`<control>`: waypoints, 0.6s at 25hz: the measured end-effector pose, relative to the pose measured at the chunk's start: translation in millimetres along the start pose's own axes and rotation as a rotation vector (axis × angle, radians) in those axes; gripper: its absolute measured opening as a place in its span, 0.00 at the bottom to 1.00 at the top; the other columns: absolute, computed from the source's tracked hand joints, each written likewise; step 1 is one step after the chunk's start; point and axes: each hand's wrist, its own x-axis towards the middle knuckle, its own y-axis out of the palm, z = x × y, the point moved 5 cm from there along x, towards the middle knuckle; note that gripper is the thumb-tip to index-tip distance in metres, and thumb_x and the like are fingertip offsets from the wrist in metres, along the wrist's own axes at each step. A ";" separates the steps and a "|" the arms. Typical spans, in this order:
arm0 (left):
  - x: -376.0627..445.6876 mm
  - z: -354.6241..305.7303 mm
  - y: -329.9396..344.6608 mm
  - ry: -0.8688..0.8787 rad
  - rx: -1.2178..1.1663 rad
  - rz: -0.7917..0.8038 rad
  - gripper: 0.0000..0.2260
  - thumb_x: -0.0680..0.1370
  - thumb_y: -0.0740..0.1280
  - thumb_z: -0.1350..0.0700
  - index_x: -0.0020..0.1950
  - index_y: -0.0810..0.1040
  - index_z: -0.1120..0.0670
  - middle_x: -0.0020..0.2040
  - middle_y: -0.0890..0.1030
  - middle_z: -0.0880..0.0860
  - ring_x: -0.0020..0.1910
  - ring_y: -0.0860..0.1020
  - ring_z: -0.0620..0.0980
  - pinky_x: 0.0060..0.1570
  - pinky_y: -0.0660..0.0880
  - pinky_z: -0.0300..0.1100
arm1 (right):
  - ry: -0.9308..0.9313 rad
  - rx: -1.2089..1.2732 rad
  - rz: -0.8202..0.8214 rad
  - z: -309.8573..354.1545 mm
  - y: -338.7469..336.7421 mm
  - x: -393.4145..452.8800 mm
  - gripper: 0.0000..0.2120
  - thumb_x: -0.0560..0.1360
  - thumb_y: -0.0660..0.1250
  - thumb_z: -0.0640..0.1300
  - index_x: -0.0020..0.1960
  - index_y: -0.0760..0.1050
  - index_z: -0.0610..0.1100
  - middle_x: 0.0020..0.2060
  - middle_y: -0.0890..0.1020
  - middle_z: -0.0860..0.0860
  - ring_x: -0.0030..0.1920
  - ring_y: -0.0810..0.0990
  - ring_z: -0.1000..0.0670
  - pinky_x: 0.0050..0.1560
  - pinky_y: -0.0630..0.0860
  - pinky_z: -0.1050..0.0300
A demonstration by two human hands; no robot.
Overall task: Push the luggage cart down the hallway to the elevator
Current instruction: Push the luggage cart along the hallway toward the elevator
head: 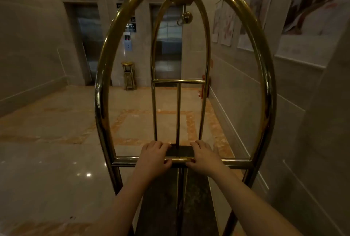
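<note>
A brass luggage cart (100, 92) with tall arched tubes fills the middle of the view, its dark deck (195, 194) empty below. My left hand (155, 155) and my right hand (203, 155) are both wrapped over the cart's horizontal push bar (236, 160), close together near its centre. Ahead, at the end of the hallway, stand two shut elevator doors, one at the left (89, 42) and one seen through the cart's arch (168, 46). A call panel (127, 41) is on the wall between them.
A brass ashtray bin (128, 75) stands against the wall between the elevators. The right wall (246, 88) runs close beside the cart, with posters (225, 25) hung on it. A red object (204, 88) sits at the far right corner. Polished marble floor (53, 141) spreads to the left.
</note>
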 end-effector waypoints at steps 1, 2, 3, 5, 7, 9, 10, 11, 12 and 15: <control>1.6 0.9 4.1 0.000 -0.003 0.021 0.22 0.78 0.65 0.46 0.70 0.67 0.47 0.66 0.72 0.49 0.68 0.67 0.50 0.69 0.61 0.49 | -0.003 -0.009 0.007 0.5 0.1 -0.2 0.38 0.76 0.68 0.58 0.78 0.54 0.49 0.78 0.58 0.47 0.76 0.55 0.44 0.73 0.42 0.34; 3.8 1.2 7.0 -0.003 -0.007 0.032 0.22 0.78 0.65 0.46 0.71 0.67 0.46 0.67 0.72 0.49 0.68 0.66 0.50 0.69 0.62 0.49 | -0.018 -0.013 0.006 0.5 0.1 1.2 0.38 0.75 0.69 0.57 0.78 0.54 0.49 0.77 0.58 0.47 0.76 0.56 0.44 0.73 0.41 0.34; 5.6 3.5 13.2 -0.005 0.009 0.051 0.23 0.77 0.65 0.46 0.71 0.66 0.46 0.67 0.72 0.49 0.68 0.66 0.51 0.70 0.62 0.50 | -0.029 -0.017 0.018 -1.4 3.5 3.2 0.39 0.75 0.70 0.57 0.78 0.55 0.49 0.77 0.59 0.47 0.76 0.56 0.43 0.73 0.41 0.34; 10.6 7.4 23.8 -0.029 0.026 0.131 0.24 0.77 0.65 0.45 0.72 0.65 0.45 0.67 0.71 0.49 0.68 0.66 0.51 0.69 0.61 0.50 | -0.049 -0.004 0.048 -4.9 8.0 8.2 0.39 0.73 0.71 0.57 0.77 0.57 0.48 0.76 0.62 0.47 0.75 0.59 0.43 0.73 0.44 0.34; 14.1 12.5 37.5 -0.043 0.047 0.223 0.25 0.76 0.67 0.45 0.72 0.65 0.45 0.66 0.71 0.49 0.67 0.66 0.51 0.68 0.62 0.50 | -0.061 -0.051 0.091 -14.2 16.5 13.1 0.36 0.72 0.73 0.55 0.75 0.61 0.49 0.72 0.67 0.48 0.72 0.64 0.44 0.73 0.53 0.36; 18.6 16.3 46.0 -0.049 0.090 0.287 0.22 0.75 0.68 0.46 0.68 0.68 0.43 0.62 0.74 0.49 0.63 0.70 0.52 0.62 0.66 0.50 | -0.086 -0.123 0.086 -24.6 20.3 18.2 0.26 0.72 0.73 0.52 0.67 0.69 0.50 0.62 0.75 0.49 0.63 0.74 0.44 0.64 0.70 0.43; 21.6 17.4 49.1 -0.049 0.111 0.297 0.19 0.74 0.69 0.46 0.64 0.71 0.43 0.58 0.76 0.48 0.60 0.73 0.51 0.58 0.68 0.49 | -0.114 -0.161 0.070 -27.8 21.1 19.6 0.19 0.73 0.72 0.51 0.62 0.73 0.50 0.55 0.79 0.50 0.56 0.78 0.45 0.55 0.75 0.48; 25.3 18.8 51.9 -0.053 0.124 0.290 0.15 0.74 0.70 0.47 0.60 0.73 0.43 0.54 0.78 0.48 0.55 0.76 0.51 0.52 0.70 0.48 | -0.145 -0.196 0.049 -29.6 21.8 21.3 0.13 0.74 0.71 0.50 0.57 0.74 0.51 0.48 0.80 0.50 0.50 0.80 0.46 0.48 0.76 0.51; 29.3 20.3 55.2 -0.059 0.132 0.285 0.12 0.74 0.70 0.48 0.56 0.74 0.43 0.51 0.79 0.47 0.52 0.78 0.51 0.47 0.71 0.46 | -0.173 -0.224 0.035 -31.0 22.5 23.9 0.09 0.74 0.69 0.50 0.53 0.75 0.51 0.44 0.81 0.51 0.46 0.81 0.46 0.44 0.76 0.52; 39.9 25.6 61.8 -0.075 0.141 0.260 0.10 0.73 0.71 0.47 0.52 0.75 0.43 0.47 0.80 0.46 0.47 0.78 0.50 0.44 0.74 0.45 | -0.206 -0.252 0.020 -33.3 23.7 33.5 0.07 0.74 0.68 0.49 0.52 0.76 0.51 0.41 0.81 0.51 0.41 0.80 0.47 0.42 0.78 0.52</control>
